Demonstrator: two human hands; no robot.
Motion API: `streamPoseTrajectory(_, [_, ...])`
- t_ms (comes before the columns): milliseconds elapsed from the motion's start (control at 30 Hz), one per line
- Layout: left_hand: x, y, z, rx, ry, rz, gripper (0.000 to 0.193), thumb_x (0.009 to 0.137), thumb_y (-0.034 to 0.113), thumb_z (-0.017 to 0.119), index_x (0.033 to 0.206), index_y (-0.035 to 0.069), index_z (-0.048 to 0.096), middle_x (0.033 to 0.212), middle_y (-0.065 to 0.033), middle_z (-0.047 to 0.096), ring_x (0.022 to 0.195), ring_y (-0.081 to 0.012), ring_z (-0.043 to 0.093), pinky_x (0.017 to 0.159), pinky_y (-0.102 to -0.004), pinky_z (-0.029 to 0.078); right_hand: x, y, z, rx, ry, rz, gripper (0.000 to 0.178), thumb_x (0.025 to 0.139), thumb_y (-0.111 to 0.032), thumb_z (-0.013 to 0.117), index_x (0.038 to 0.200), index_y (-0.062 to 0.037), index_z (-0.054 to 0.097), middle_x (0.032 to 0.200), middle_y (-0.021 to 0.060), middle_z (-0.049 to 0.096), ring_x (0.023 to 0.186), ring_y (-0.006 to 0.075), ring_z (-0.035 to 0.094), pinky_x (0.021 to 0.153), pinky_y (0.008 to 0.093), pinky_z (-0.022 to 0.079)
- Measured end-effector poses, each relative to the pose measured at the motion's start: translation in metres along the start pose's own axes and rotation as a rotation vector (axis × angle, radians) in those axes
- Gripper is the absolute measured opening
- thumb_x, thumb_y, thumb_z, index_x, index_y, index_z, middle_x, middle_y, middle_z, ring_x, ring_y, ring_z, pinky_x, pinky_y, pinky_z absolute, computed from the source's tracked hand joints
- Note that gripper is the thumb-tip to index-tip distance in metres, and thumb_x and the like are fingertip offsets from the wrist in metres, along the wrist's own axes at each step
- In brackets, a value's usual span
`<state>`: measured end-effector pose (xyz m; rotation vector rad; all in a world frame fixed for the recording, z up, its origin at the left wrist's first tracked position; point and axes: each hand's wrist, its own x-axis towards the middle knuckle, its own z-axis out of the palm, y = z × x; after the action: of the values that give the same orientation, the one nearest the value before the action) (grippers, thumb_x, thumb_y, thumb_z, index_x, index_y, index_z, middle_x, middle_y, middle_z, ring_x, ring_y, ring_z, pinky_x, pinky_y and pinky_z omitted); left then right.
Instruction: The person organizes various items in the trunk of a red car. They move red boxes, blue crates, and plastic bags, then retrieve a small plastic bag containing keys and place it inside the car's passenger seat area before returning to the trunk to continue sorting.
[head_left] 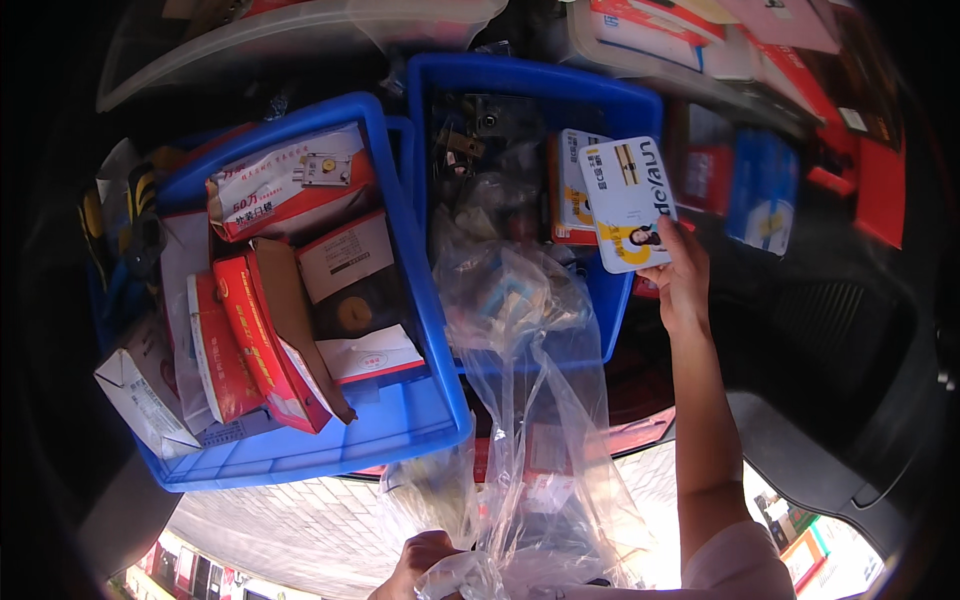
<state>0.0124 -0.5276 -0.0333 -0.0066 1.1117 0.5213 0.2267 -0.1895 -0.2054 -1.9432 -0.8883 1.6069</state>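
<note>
White package (622, 195) at two o'clock could slip: right hand (682, 280), fingers closed, pinches only one edge; left hand (422, 558), clenched at six, could tear the clear bag (540, 390).

Cartons (262, 338) in left bin (400, 440) — bag (540, 420) to right

Yellow-black handles (143, 192), pale paving (290, 518)

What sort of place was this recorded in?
Probably the open cargo area of a vehicle: dark moulded trim runs along the right side, outdoor paving shows toward the bottom, and blue bins holding cardboard boxes sit inside.
</note>
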Motion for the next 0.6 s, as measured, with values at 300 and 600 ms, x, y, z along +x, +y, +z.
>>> streamPoseTrajectory(300, [-0.003, 0.039, 0.013, 0.365, 0.066, 0.191, 0.028, 0.065, 0.016, 0.072, 0.083, -0.002, 0.060, 0.082, -0.0105, 0.054, 0.069, -0.0234, 0.053, 0.065, -0.0327, 0.043, -0.015, -0.001, 0.056, -1.274, -0.154, -1.129, 0.047, 0.071, -0.021, 0.073, 0.115, -0.0155, 0.058, 0.136, 0.0074, 0.035, 0.123, 0.0280, 0.034, 0.102, 0.0471, 0.027])
streamPoseTrajectory(600, [0.001, 0.020, -0.006, 0.137, -0.272, 0.683, 0.036, 0.071, 0.033, 0.063, 0.081, -0.001, 0.058, 0.078, -0.0134, 0.053, 0.065, -0.0243, 0.050, 0.055, -0.0363, 0.037, 0.031, 0.023, 0.099, -1.890, -0.229, -1.154, 0.032, 0.079, -0.009, 0.053, 0.110, -0.0097, 0.062, 0.130, 0.0114, 0.045, 0.127, 0.0249, 0.034, 0.108, 0.0446, 0.022])
